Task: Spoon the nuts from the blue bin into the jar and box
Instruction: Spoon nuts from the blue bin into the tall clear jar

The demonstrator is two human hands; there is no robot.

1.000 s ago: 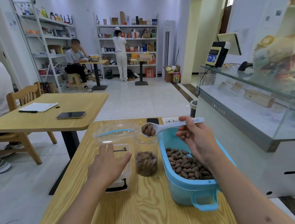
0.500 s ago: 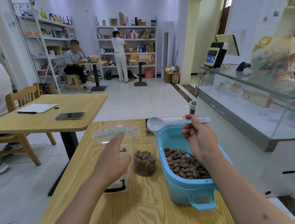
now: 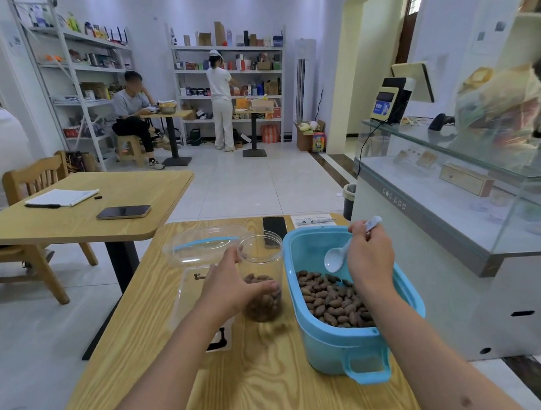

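Fingers [image 3: 271, 289] of your left hand [image 3: 233, 285]: curled round the clear jar [image 3: 261, 270] low on its wall, thumb up nr the rim; prob. to steady it for pouring. Fingers of your right hand [image 3: 369, 258]: closed on the handle of the white spoon [image 3: 336, 259], bowl tipped down, empty, inside the blue bin [image 3: 354, 337], just above the nuts [image 3: 331, 300]; looks like a dip for the next scoop. Jar: upright on the wooden table [image 3: 260, 383], touching or just beside the bin's left wall, roughly a third full of nuts. Box [image 3: 191, 288]: clear plastic, left of jar, partly hidden by your left hand; contents can't tell. Clear lid w/ blue strip [image 3: 206, 244]: behind the box. Bin: nuts heaped toward the near end, far end bare. Also on table: dark phone [image 3: 274, 228] & a paper slip [image 3: 312, 220] at the far edge. Judgement: jar fill in progress, box not yet served.
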